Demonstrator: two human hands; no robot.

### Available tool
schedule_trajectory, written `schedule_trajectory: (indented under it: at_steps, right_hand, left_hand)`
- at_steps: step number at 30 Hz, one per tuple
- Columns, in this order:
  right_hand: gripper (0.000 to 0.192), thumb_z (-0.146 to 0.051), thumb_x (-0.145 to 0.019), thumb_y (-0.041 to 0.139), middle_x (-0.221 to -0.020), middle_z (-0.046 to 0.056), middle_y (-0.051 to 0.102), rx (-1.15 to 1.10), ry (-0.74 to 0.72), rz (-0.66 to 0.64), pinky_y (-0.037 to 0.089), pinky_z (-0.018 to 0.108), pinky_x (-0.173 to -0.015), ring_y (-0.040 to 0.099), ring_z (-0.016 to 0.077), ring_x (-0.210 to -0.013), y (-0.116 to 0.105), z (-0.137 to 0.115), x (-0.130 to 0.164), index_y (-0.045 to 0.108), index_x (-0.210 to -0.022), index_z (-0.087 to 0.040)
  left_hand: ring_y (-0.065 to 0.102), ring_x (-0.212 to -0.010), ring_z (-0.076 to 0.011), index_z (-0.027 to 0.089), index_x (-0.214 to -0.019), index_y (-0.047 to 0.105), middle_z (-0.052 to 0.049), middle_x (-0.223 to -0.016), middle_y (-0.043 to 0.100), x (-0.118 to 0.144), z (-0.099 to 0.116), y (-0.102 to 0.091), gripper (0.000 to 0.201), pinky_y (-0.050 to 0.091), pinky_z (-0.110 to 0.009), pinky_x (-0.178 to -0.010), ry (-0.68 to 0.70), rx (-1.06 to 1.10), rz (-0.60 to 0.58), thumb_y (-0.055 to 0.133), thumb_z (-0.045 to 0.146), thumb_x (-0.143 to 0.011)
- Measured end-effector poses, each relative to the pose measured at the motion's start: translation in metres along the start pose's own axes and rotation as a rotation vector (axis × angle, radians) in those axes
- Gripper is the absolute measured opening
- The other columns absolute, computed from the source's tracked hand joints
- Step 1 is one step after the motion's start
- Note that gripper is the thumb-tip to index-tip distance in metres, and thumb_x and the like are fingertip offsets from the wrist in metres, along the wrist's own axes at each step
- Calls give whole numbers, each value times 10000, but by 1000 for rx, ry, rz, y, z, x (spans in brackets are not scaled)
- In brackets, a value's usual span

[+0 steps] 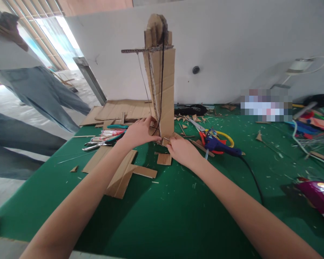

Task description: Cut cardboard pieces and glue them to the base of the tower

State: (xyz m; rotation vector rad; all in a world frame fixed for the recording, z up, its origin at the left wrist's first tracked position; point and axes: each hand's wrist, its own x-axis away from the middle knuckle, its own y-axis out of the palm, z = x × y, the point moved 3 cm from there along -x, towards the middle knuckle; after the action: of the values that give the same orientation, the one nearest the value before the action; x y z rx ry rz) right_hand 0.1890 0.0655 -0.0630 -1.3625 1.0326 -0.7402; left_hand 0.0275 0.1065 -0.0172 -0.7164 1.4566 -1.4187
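Observation:
A tall cardboard tower [162, 86] stands upright on the green table [178, 216], with a thin crossbar at its top and a dark string hanging down its front. My left hand [139, 133] presses against the tower's base from the left, fingers at the string's lower end. My right hand [182, 151] pinches a small cardboard piece [169, 139] at the base's right corner. A loose cardboard square [164, 159] lies just in front of the tower.
Flat cardboard offcuts [121, 172] lie front left, larger sheets [118, 111] behind. Pliers and cutters [102, 138] rest left of the tower. Scissors and a blue glue gun [218, 144] with a black cord lie to the right. A person in jeans [40, 93] stands at left. A purple object [318, 196] sits far right.

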Motion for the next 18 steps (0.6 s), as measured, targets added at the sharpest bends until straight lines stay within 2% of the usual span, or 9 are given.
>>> schedule_trajectory:
  at_steps: [8, 12, 18]
  right_hand:
    - [374, -409, -887, 396, -865, 158, 670, -15, 13, -30, 465, 360, -619, 648, 276, -795, -12, 4, 4, 615, -924, -107]
    - [429, -464, -843, 434, -951, 166, 660, -19, 23, -62, 453, 362, -592, 639, 299, -824, -31, 14, 6, 575, -1039, -109]
    - [405, -434, -863, 380, -938, 142, 664, 56, 43, -130, 416, 342, -555, 621, 269, -766, -65, 39, 19, 556, -1099, -156]
  left_hand:
    - [569, -1060, -303, 218, -1164, 421, -97, -1147, 604, -1, -3, -1, 658, 458, -396, -835, 5, 183, -46, 655, 556, -650]
    - [588, -1038, -312, 211, -1198, 422, -105, -1134, 618, 0, -6, -5, 693, 465, -403, -822, -29, 206, -69, 643, 567, -647]
    - [561, -1098, -324, 187, -1310, 367, -134, -1217, 590, 3, -9, -12, 812, 453, -398, -867, -63, 209, -138, 628, 569, -642]
